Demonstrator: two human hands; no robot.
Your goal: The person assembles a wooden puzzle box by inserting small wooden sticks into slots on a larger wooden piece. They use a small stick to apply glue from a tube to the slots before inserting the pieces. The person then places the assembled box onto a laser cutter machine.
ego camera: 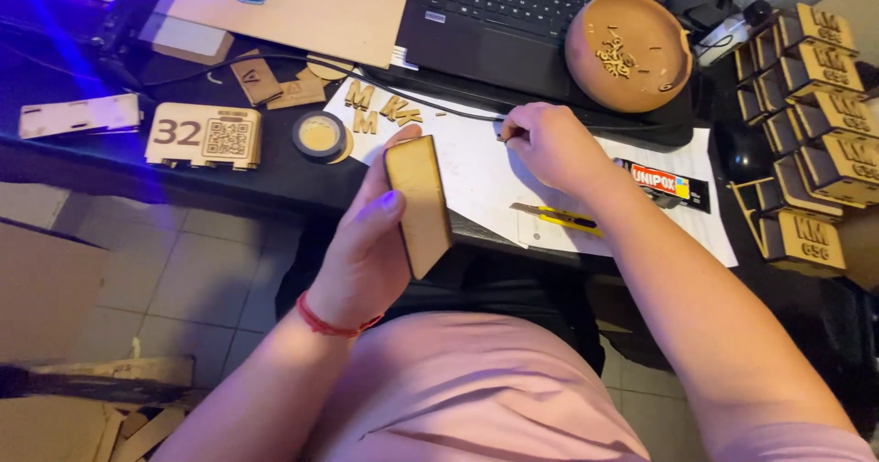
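My left hand [362, 242] holds a thin wooden box-shaped piece [419, 204] upright on its edge, above the front edge of the dark desk [275, 173]. A red string band circles that wrist. My right hand [548, 146] rests on a white sheet of paper [476, 173], fingers pinched on a small dark thing that I cannot make out. Small wooden cut-out letters [375, 107] lie on the paper's far left corner. A yellow utility knife [558, 217] lies on the paper just in front of my right hand.
A round wooden bowl [627, 50] with small wooden bits sits on a black laptop [499, 18]. Stacked wooden boxes [810, 128] stand at the right. A wooden plaque [203, 135], a tape roll [320, 136], a glue tube [664, 183] and a cardboard sheet [293, 4] lie around.
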